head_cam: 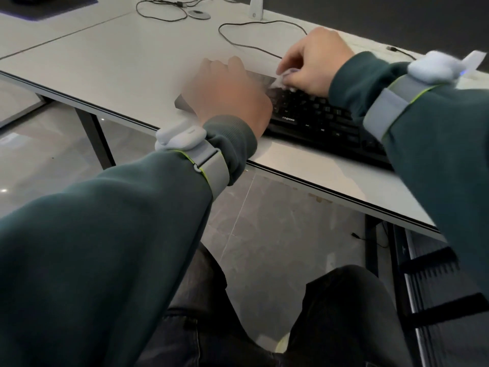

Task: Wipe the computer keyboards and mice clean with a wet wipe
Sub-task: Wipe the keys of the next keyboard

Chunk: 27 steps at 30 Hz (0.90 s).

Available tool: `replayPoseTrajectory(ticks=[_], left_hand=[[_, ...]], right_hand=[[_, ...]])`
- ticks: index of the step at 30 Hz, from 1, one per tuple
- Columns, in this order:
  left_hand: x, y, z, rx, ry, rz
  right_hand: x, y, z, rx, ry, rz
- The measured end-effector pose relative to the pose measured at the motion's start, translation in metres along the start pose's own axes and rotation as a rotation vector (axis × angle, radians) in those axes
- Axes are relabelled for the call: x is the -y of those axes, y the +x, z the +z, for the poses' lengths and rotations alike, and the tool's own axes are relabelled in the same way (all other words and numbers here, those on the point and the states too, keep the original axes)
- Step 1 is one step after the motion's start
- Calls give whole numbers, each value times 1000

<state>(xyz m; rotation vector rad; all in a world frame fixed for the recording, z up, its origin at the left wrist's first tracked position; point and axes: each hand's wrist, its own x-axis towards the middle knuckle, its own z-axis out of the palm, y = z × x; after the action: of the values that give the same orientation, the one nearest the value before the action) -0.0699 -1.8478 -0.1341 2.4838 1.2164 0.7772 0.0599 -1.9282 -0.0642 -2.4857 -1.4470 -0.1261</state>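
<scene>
A white desk [105, 75] is carrying a black keyboard [317, 115] near its front edge. The left hand [227, 94] is lying over the keyboard's left end, too blurred to tell whether its fingers are gripping. The right hand [315, 62] is sitting at the keyboard's far edge, its curled fingers pinching a crumpled wet wipe [287, 74] against the keys. A thin black cable [238, 43] is looping behind the keyboard.
</scene>
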Motion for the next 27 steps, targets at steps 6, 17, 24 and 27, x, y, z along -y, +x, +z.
replayPoseTrajectory(ticks=[6, 17, 24, 27], left_hand=[[0, 0, -1, 5, 2, 20], [-3, -1, 0, 29, 53, 38], [-8, -7, -1, 8, 91, 145], [-7, -13, -2, 7, 95, 321]], right_hand=[[19, 26, 25, -75, 116, 61], [-46, -21, -8, 9, -42, 205], [-98, -82, -28, -74, -117, 366], [-107, -104, -31, -87, -146, 425]])
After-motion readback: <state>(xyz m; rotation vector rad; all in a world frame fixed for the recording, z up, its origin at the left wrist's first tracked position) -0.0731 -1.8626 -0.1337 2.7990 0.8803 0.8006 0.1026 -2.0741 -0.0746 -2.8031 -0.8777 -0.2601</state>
